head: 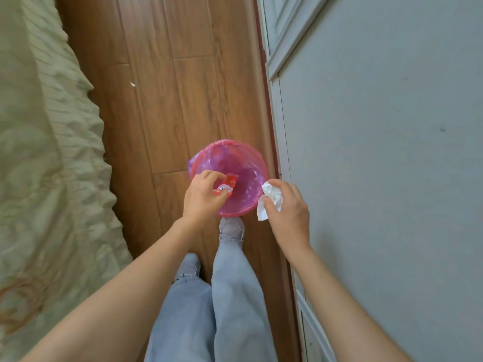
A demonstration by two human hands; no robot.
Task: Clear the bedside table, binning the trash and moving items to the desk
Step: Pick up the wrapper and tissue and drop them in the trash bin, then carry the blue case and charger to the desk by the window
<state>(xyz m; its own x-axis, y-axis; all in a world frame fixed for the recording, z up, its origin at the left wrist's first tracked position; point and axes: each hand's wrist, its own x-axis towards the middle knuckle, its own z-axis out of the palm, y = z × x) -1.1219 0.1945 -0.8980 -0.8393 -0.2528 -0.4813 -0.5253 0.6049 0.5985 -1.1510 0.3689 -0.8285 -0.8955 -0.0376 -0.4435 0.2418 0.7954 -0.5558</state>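
Observation:
A round pink bin (257, 159) lined with a purple bag stands on the wooden floor below me. My left hand (202, 195) hovers over the bin's near left side, fingers closed on a crumpled red and white wrapper (227, 188) above the opening. My right hand (288, 212) sits just outside the bin's right rim, gripping a crumpled white tissue (269, 198) that hangs partly below the fingers. The bedside table and the desk are out of view.
A bed with a pale green rumpled cover (49, 165) fills the left side. A grey-white cabinet front (379, 152) runs along the right. My legs in blue jeans and a grey shoe (231, 229) stand right behind the bin. A small scrap (132, 84) lies on the floor.

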